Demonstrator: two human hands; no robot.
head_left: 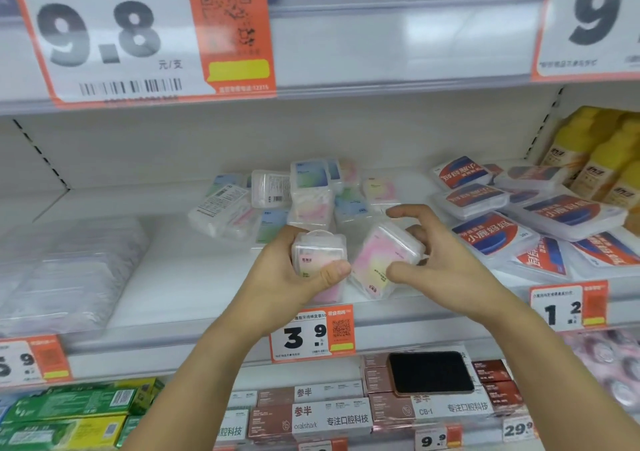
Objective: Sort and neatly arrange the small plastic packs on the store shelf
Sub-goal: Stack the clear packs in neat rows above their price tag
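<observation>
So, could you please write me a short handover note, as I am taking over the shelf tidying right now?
Left hand: closed around one small pink pack at the shelf front.
Right hand: its grip is on a second pink pack, tilted, thumb and fingers on its edges.
Remaining pastel packs lie in a loose jumble behind the hands, some label-down.
The red-and-blue packs on the right are also scattered.
Done: nothing visibly lined up yet.
Left: set down both held packs, then straighten the pile above the 3.9 price tag.
</observation>
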